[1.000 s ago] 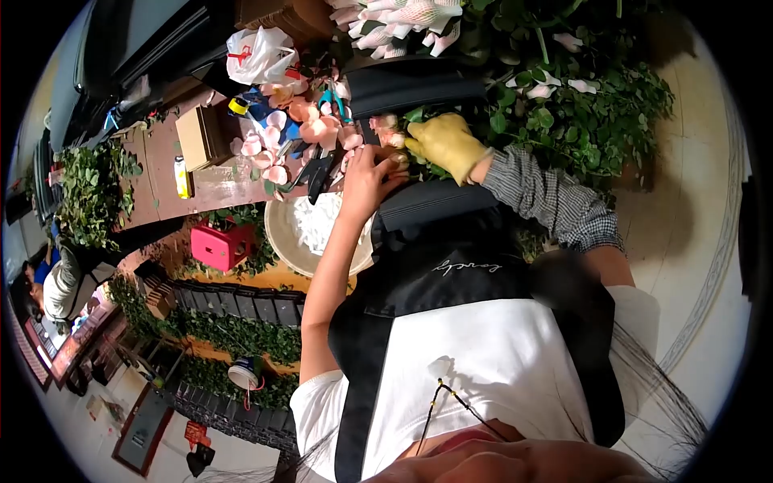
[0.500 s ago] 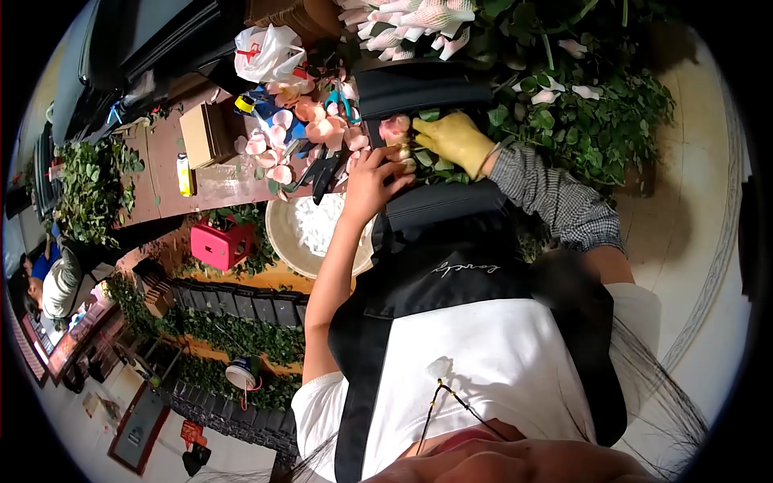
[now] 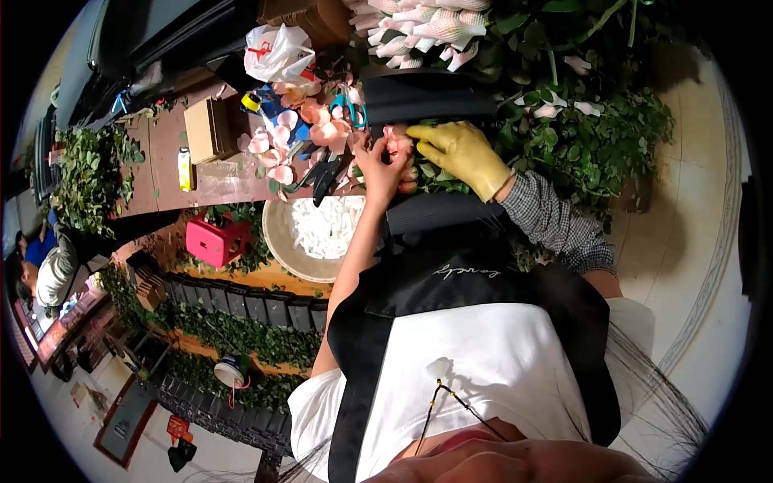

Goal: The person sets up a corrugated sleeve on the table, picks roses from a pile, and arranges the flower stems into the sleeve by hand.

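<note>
A pink rose point(image 3: 396, 143) lies between my hands, over a black support with two padded sides point(image 3: 431, 98). My bare left hand point(image 3: 378, 167) has its thumb and fingers closed round the rose's petals. From the right, my right hand point(image 3: 459, 155), in a yellow glove, reaches to the base of the flower; its forefinger and thumb are stretched apart, with the fingertips touching the rose's edge. More rose heads point(image 3: 409, 179) lie just below, partly behind my left hand. Green leaves point(image 3: 439, 175) show under the glove.
Loose petals point(image 3: 282, 133), black-handled pliers point(image 3: 326, 175) and a cardboard block point(image 3: 207, 133) lie on the table to the left. A basin of white pieces point(image 3: 278, 241) stands below. Netted roses point(image 3: 439, 28) and foliage point(image 3: 596, 145) fill the upper right. Another person point(image 3: 55, 274) is far left.
My left hand has moved up and right onto the pink rose. The gloved right hand has shifted slightly down, its fingertips now against the flower. The whole view has tilted a little.
</note>
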### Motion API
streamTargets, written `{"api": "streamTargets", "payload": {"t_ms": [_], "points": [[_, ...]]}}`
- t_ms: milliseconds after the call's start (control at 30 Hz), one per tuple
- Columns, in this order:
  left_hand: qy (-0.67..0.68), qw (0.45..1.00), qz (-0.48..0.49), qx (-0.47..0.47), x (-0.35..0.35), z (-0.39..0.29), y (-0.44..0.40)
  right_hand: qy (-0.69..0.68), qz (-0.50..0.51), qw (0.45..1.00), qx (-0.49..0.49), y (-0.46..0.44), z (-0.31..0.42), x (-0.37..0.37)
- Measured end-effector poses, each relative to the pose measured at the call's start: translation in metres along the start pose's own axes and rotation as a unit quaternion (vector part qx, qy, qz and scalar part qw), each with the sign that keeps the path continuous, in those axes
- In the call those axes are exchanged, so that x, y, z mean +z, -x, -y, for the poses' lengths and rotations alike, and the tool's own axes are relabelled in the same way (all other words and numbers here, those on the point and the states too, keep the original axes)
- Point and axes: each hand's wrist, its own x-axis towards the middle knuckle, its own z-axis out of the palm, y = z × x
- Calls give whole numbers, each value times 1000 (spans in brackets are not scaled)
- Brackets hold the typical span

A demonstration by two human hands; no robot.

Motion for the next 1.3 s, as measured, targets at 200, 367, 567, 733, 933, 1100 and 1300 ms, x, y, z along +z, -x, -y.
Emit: {"api": "streamTargets", "payload": {"t_ms": [200, 367, 567, 733, 933, 1100, 1300], "points": [[-33, 999, 2, 27, -1, 2, -1, 139, 94, 986, 15, -14, -12, 21], [-12, 999, 44, -5, -12, 0, -6, 217, 127, 967, 23, -28, -6, 40], [-105, 989, 79, -71, -82, -79, -4, 219, 132, 967, -16, -14, -3, 31], [-223, 950, 169, 141, -25, -89, 18, 231, 95, 968, -23, -21, 5, 37], [-275, 935, 178, 134, -7, -78, 32, -290, -7, 956, -55, -8, 14, -71], [-302, 922, 206, 128, -11, -87, 30, 156, -130, 971, 128, -20, -65, -74], [-274, 931, 231, 76, -17, -93, 27, -47, -58, 997, -18, 0, -46, -131]]}}
